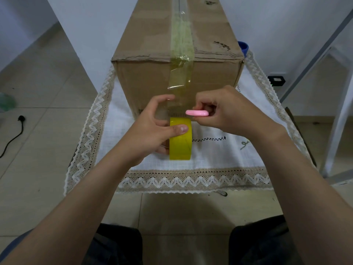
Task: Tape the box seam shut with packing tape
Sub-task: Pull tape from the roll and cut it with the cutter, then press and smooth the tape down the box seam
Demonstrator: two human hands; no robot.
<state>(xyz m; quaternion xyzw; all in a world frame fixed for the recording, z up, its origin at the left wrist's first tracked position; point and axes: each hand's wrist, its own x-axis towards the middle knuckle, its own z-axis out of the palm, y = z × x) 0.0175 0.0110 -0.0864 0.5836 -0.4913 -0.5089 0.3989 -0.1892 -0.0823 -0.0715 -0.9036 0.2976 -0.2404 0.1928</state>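
The left hand (150,131) is curled round the yellow packing tape roll (180,144), thumb pressed across its outer face. The right hand (225,111) pinches a flat pink tool (196,112) (what kind, I can't make out) just above the roll. A tape strip (178,75) lies up the near face of the cardboard box (145,79) and along its top seam, and the box stands on a lace-edged white tablecloth (219,155).

beige tiled floor (38,77), white walls (91,25)

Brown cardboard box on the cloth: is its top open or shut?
Shut. The brown cardboard box has flat top flaps, and a clear yellowish tape strip covers their seam, running down the front face.
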